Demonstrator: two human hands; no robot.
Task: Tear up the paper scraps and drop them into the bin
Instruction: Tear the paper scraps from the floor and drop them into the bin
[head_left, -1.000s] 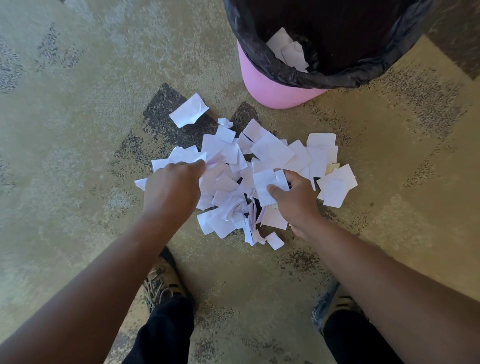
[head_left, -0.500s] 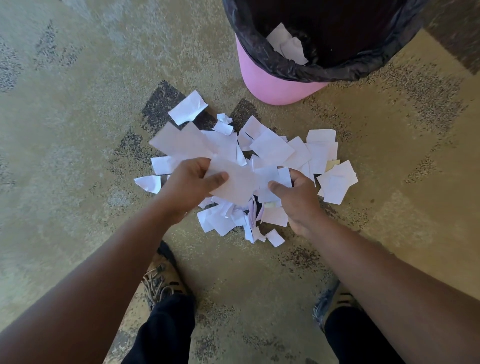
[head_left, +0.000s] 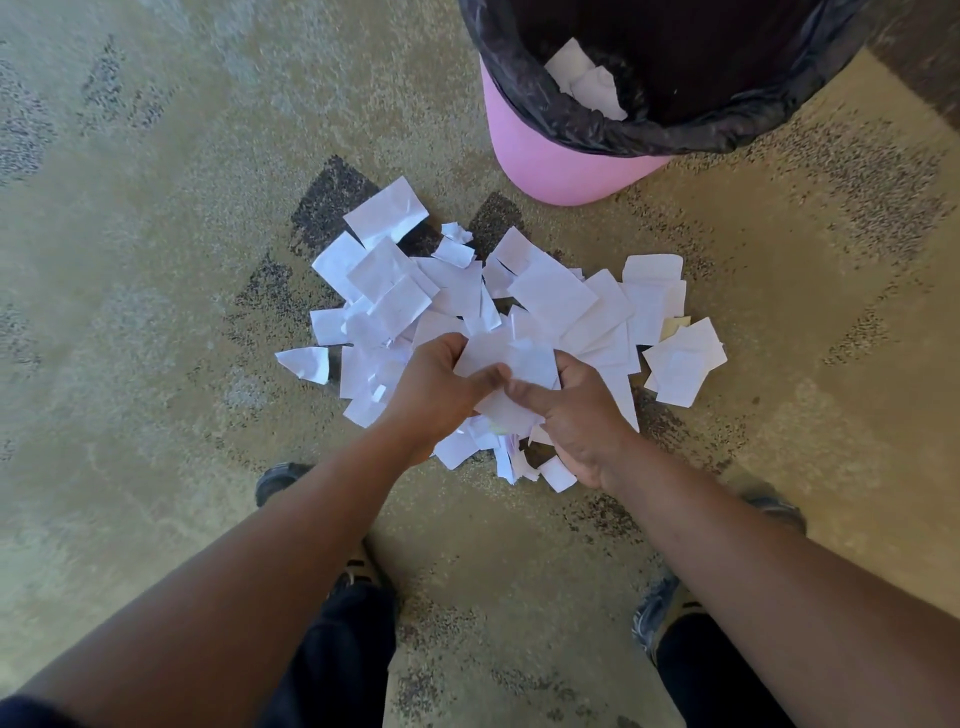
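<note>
A heap of white paper scraps (head_left: 550, 306) lies on the carpet in front of a pink bin (head_left: 550, 166) lined with a black bag. A few white scraps (head_left: 587, 78) lie inside the bin. Over the near side of the heap, my left hand (head_left: 436, 395) and my right hand (head_left: 576, 415) meet and both grip one white piece of paper (head_left: 511, 361), thumbs on top, side by side. The lower part of that piece is hidden between my hands.
Patterned beige carpet (head_left: 182, 260) spreads all around. My two shoes (head_left: 358, 571) (head_left: 660, 608) stand just behind the heap. One loose scrap (head_left: 306, 362) lies at the heap's left edge, another (head_left: 387, 210) at its far left.
My left hand lifted a larger sheet out of the heap and brought it to the middle. My right hand let go of its scrap and took hold of the same sheet.
</note>
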